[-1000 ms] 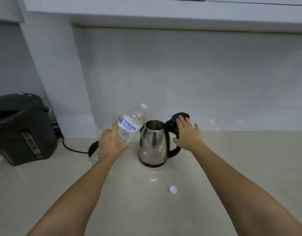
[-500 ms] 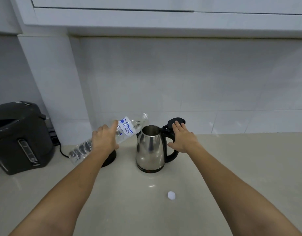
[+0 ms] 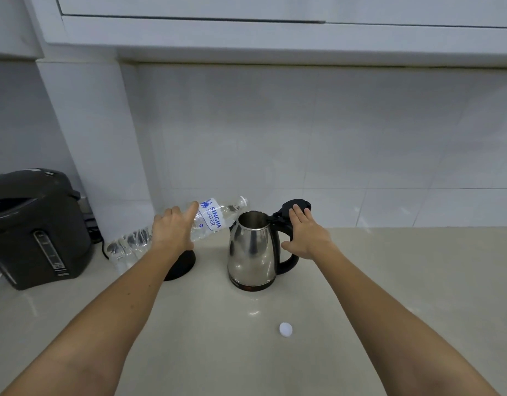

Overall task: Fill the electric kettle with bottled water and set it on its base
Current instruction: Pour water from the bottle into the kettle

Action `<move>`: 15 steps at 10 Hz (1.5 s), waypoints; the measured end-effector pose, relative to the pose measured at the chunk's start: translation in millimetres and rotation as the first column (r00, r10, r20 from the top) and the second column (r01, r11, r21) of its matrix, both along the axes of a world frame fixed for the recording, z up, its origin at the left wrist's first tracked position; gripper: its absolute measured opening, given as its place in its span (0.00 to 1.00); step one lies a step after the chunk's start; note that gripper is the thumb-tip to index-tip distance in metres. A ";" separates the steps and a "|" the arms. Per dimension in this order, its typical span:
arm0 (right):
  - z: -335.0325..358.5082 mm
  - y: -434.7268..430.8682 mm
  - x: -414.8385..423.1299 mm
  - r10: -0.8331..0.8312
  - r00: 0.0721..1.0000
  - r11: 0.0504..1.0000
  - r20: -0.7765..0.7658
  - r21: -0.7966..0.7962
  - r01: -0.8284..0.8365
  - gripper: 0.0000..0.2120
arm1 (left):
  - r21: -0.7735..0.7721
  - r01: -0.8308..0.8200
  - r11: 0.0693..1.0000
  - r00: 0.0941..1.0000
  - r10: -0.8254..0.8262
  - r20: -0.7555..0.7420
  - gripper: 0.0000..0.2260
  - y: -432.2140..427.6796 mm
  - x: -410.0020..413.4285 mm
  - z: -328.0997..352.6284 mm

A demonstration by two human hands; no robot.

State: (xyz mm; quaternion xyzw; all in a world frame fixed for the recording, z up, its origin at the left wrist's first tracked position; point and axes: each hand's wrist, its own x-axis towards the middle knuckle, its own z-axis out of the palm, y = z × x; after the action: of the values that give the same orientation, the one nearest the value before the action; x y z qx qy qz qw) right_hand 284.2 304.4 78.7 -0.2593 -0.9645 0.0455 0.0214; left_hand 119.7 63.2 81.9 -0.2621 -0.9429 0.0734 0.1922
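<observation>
A steel electric kettle (image 3: 251, 251) stands on the counter with its black lid (image 3: 295, 205) flipped open behind it. My right hand (image 3: 306, 235) rests over the kettle's black handle, fingers on the lid. My left hand (image 3: 173, 228) grips a clear water bottle (image 3: 211, 220) around its middle, tilted nearly level, its uncapped mouth just left of and above the kettle's rim. The round black kettle base (image 3: 181, 265) lies left of the kettle, partly hidden under my left forearm.
A dark hot-water dispenser (image 3: 36, 228) stands at the far left, with a black cord (image 3: 102, 247) running behind it. The white bottle cap (image 3: 285, 329) lies on the counter in front of the kettle. A tiled wall and overhead cabinets close off the back.
The bottle has tipped from steeply raised to almost horizontal, its bottom end swinging down and left. My right hand stays on the kettle's handle and lid.
</observation>
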 end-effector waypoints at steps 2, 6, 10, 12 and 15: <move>-0.8 0.7 0.1 0.003 1.000 1.000 -0.010 -0.005 -0.003 0.43 | -0.047 -0.001 0.999 1.000 0.000 -0.017 0.39 -0.7 -1.5 1.4; -0.1 0.6 1.2 0.010 1.000 1.000 -0.012 -0.011 -0.010 0.43 | -0.082 -0.012 0.997 0.999 0.009 -0.035 0.40 -1.2 -4.3 4.0; 0.5 0.1 1.9 0.009 1.000 1.000 -0.006 -0.018 -0.009 0.43 | -0.086 -0.021 0.996 0.999 0.017 -0.048 0.37 -2.5 1.2 10.5; 0.7 0.4 1.6 0.013 1.000 1.000 -0.015 -0.023 -0.014 0.43 | -0.112 -0.020 0.994 0.998 0.013 -0.064 0.36 -3.2 2.7 14.0; -0.6 2.0 1.6 0.016 0.999 0.999 -0.032 -0.037 -0.018 0.43 | -0.123 -0.027 0.992 0.997 0.017 -0.080 0.36 -3.5 4.6 14.7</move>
State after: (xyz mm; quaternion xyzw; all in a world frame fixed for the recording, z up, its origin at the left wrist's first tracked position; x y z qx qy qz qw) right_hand 285.8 306.3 78.1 -0.2507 -0.9652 0.0677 0.0317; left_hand 124.3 59.6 96.6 -0.2601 -0.9309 0.1441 0.2119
